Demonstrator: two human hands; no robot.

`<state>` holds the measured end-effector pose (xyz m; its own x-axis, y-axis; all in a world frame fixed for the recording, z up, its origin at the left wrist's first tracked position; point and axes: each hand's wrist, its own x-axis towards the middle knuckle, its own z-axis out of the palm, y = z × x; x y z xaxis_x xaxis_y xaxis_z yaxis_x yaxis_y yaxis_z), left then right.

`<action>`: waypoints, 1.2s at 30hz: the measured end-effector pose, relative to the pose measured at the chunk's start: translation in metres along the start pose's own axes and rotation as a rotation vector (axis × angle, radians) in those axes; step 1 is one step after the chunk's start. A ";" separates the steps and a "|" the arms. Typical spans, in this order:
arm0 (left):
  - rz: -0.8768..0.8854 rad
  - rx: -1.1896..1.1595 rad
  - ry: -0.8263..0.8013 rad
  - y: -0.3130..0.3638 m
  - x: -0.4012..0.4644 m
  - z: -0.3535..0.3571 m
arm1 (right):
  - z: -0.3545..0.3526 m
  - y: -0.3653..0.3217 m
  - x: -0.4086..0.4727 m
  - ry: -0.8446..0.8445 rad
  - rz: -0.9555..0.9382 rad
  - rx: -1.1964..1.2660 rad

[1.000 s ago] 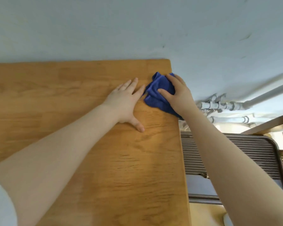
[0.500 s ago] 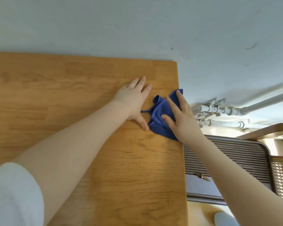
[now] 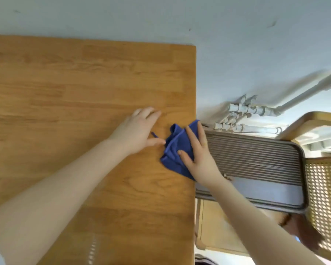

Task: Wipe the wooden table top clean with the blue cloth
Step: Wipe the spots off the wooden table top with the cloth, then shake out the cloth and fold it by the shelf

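The wooden table top (image 3: 69, 96) fills the left and middle of the view, its right edge running down the centre. A crumpled blue cloth (image 3: 175, 148) lies at that right edge. My right hand (image 3: 199, 157) presses flat on the cloth with fingers spread, covering its right part. My left hand (image 3: 138, 131) rests palm down on the bare wood just left of the cloth, thumb tip touching the cloth's edge, holding nothing.
A pale blue wall (image 3: 237, 44) backs the table. Right of the table edge stand a ribbed grey panel (image 3: 256, 159), white pipes with valves (image 3: 252, 109) and a wooden chair with cane weave (image 3: 325, 197). The floor shows below the edge.
My right hand has drawn the cloth along the table's right edge from the far corner toward me. My left hand has followed it, staying flat beside the cloth.
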<state>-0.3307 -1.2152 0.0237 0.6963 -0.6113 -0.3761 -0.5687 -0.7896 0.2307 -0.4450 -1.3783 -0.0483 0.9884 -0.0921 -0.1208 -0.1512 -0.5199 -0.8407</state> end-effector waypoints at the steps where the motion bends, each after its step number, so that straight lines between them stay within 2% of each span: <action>1: 0.005 -0.012 -0.031 0.007 -0.015 0.004 | 0.001 0.000 -0.008 0.004 0.012 0.025; 5: -0.018 0.109 -0.100 0.035 -0.067 0.018 | -0.010 -0.002 0.011 0.010 0.060 0.150; 8: -0.131 0.268 -0.083 0.056 -0.098 0.030 | -0.006 -0.001 0.013 0.043 0.079 0.165; 13: -0.207 0.281 -0.215 0.073 -0.145 0.075 | 0.019 0.008 -0.083 -0.080 0.062 0.257; 15: -0.236 0.227 -0.207 0.072 -0.148 0.084 | 0.026 0.010 -0.120 -0.133 0.053 0.278; 21: -0.274 0.074 -0.154 0.064 -0.147 0.090 | 0.030 0.001 -0.184 -0.341 0.100 0.040; 26: -0.315 0.104 -0.181 0.070 -0.149 0.090 | -0.019 -0.011 -0.173 -0.501 0.026 -0.349; 28: -0.366 -0.033 -0.146 0.079 -0.154 0.090 | -0.037 -0.028 -0.162 -0.474 0.004 -0.329; 29: -0.379 -0.198 -0.081 0.085 -0.159 0.088 | -0.041 -0.041 -0.157 -0.418 -0.008 -0.305; 32: -0.307 -0.947 0.143 0.097 -0.194 0.084 | -0.028 -0.092 -0.148 -0.280 -0.025 -0.113; 34: -0.270 -1.328 0.241 0.090 -0.236 0.077 | -0.003 -0.131 -0.146 -0.312 -0.027 0.059; 36: -0.306 -1.350 0.408 0.068 -0.280 0.074 | 0.031 -0.167 -0.147 -0.380 -0.061 0.108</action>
<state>-0.5971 -1.0940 0.0785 0.9184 -0.2022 -0.3401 0.3025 -0.1953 0.9329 -0.5642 -1.2517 0.0940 0.9335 0.2679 -0.2385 -0.1096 -0.4201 -0.9008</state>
